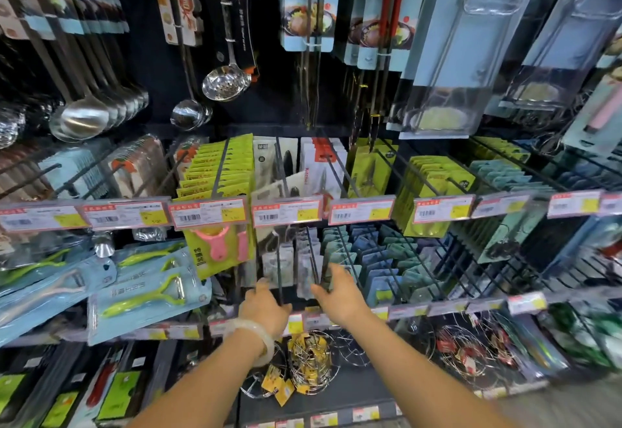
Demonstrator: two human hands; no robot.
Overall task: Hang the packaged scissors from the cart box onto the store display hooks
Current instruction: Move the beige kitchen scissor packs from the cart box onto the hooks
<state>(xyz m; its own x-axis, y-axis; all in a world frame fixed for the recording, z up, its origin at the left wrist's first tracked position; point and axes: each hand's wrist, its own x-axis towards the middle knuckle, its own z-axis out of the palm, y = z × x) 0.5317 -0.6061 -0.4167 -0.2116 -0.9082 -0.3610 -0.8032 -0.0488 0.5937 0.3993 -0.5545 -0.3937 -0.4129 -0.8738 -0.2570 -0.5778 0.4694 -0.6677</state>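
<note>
Reaching at display hooks [279, 279]: left hand [264, 306] curled round hook rod; right hand [336, 293] fingers relaxed, holding nothing.

I see price tags [208, 213] edged in red with yellow patches and black barcodes along the shelf rails. Behind them hang lime green cards [222, 172]; one in front carries a pink peeler [217, 242]. To the left lie pale blue packs [148, 296] with lime green peelers. On the right sit teal and blue cards [367, 256]. The ladles [80, 121] up top are shiny silver against a dark back wall [151, 67]. My left wrist wears a milky white bangle [255, 340]. Tongs [392, 0] above have red handles.
</note>
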